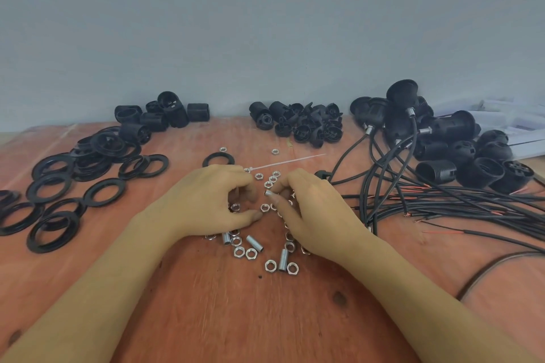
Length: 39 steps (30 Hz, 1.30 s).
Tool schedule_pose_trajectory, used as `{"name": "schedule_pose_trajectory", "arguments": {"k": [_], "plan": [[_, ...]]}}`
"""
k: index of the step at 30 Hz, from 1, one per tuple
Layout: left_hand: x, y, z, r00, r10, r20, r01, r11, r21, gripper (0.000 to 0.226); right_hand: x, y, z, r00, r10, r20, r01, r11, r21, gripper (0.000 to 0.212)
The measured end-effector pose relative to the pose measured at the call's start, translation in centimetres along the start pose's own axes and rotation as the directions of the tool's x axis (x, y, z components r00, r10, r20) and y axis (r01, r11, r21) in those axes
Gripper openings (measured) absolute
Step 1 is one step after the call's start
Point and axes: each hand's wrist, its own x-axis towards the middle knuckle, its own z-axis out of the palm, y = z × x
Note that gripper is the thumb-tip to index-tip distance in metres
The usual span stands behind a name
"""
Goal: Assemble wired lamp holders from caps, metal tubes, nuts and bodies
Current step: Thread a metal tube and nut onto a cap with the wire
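Head view: at a wooden table (265, 318), the right hand (312, 209) pinches a short threaded tube (269, 193) between thumb and fingertips, its open end turned toward the left hand (212, 200). That hand's fingers curl just across from the tube; whether they hold a nut cannot be told. Loose nuts (264, 208) lie just below the grip, spare tubes (254, 242) nearer the person. Caps (298, 124) sit heaped well beyond the grip, wired holders (442, 132) far to its right. The step appears to be threading a nut onto the tube; next, the nut's bore must likely meet the tube end squarely before turning.
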Motion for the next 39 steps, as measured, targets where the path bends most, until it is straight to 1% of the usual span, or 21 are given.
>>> {"name": "schedule_pose_trajectory", "arguments": {"k": [3,8,13,16,17,19,22,24,25,26,27,28,29,30,32,34,37,39], "plan": [[-0.1,-0.3,-0.2,0.999,-0.047,0.026,0.047,0.999,0.027,0.028,0.0,0.2,0.1,1.000,0.018,-0.019,-0.016,0.997,0.080,0.016],[0.1,0.1,0.0,0.992,-0.102,0.069,0.101,0.995,0.027,0.028,0.1,0.5,0.4,0.999,0.026,-0.020,-0.023,0.992,0.127,0.015],[0.4,0.5,0.3,0.992,-0.084,0.097,0.080,0.996,0.046,0.026,0.1,0.8,0.7,0.997,0.064,-0.042,-0.055,0.980,0.193,0.010],[0.5,0.8,0.6,0.993,-0.071,0.089,0.067,0.997,0.046,0.026,0.2,0.8,0.6,0.993,0.080,-0.085,-0.054,0.960,0.273,0.003],[0.6,0.9,0.7,0.994,-0.068,0.085,0.064,0.997,0.047,0.025,0.2,0.8,0.6,0.992,0.083,-0.100,-0.051,0.954,0.294,0.005],[0.6,1.1,0.9,0.996,-0.056,0.069,0.054,0.998,0.032,0.023,0.2,0.8,0.6,0.989,0.091,-0.120,-0.048,0.946,0.320,0.008],[0.8,1.4,1.2,0.999,-0.037,0.030,0.038,0.998,-0.051,0.017,0.2,0.8,0.7,0.985,0.100,-0.142,-0.044,0.934,0.354,0.004],[0.9,1.6,1.6,0.997,-0.066,-0.044,0.061,0.991,-0.117,0.014,0.2,0.9,0.7,0.981,0.108,-0.161,-0.042,0.928,0.369,0.001],[1.0,1.8,1.7,0.987,-0.118,-0.112,0.095,0.977,-0.193,0.012,0.3,0.8,0.7,0.978,0.115,-0.176,-0.041,0.924,0.380,0.002],[1.1,2.0,1.8,0.962,-0.204,-0.179,0.139,0.936,-0.323,0.012,0.3,0.8,0.6,0.973,0.124,-0.193,-0.038,0.916,0.398,0.005],[1.2,2.3,1.9,0.926,-0.308,-0.218,0.171,0.858,-0.484,0.013,0.3,0.8,0.6,0.969,0.136,-0.208,-0.036,0.905,0.423,0.007],[1.3,2.5,1.8,0.889,-0.402,-0.219,0.184,0.752,-0.632,0.016,0.4,0.8,0.5,0.964,0.149,-0.219,-0.035,0.891,0.452,0.008],[1.4,2.7,1.8,0.862,-0.468,-0.196,0.180,0.644,-0.744,0.018,0.4,0.7,0.5,0.960,0.162,-0.228,-0.034,0.876,0.481,0.009],[1.5,2.9,1.8,0.845,-0.509,-0.164,0.173,0.550,-0.817,0.021,0.4,0.7,0.4,0.957,0.171,-0.235,-0.031,0.864,0.503,0.009],[1.5,3.2,1.7,0.832,-0.548,-0.089,0.164,0.396,-0.904,0.025,0.4,0.7,0.4,0.950,0.177,-0.256,-0.022,0.858,0.513,0.008],[1.6,3.5,1.8,0.839,-0.544,-0.020,0.168,0.294,-0.941,0.019,0.4,0.6,0.4,0.940,0.181,-0.290,-0.010,0.862,0.506,0.007],[1.6,4.0,1.9,0.859,-0.512,0.033,0.167,0.219,-0.961,0.017,0.4,0.8,0.3,0.928,0.189,-0.321,0.001,0.862,0.508,0.006],[1.6,4.2,2.0,0.856,-0.515,0.039,0.161,0.194,-0.968,0.018,0.4,0.9,0.3,0.925,0.189,-0.331,0.001,0.867,0.498,0.006]]}}
